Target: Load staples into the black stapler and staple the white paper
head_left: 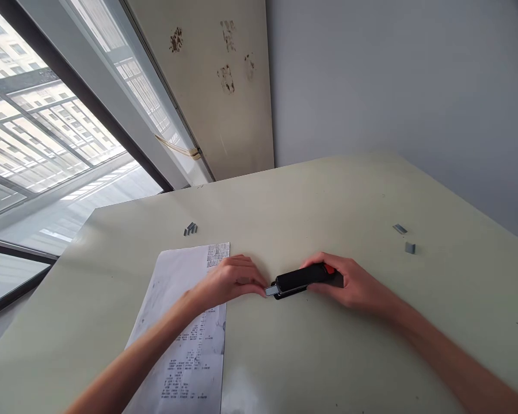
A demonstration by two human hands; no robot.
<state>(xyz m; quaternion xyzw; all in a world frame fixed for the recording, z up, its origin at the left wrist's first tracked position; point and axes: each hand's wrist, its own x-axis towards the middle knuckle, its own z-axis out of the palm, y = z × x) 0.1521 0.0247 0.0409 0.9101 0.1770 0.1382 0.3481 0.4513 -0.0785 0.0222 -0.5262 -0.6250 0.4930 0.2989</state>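
A black stapler (300,278) with a red part at its rear lies across the middle of the table. My right hand (341,279) is wrapped round its rear end, thumb on the near side. From the stapler's front sticks out a silver metal piece (271,291), which looks like its staple tray. The fingertips of my left hand (237,279) are closed at the end of that piece, pinching it. Under my left wrist and forearm lies a printed sheet of paper (213,368), partly covered by them.
Several short staple strips (190,229) lie beyond the paper on the left. At the right are two more small grey strips, one (400,229) farther and one (410,248) nearer. The table (311,195) meets a grey wall behind; a window (38,115) stands at the left.
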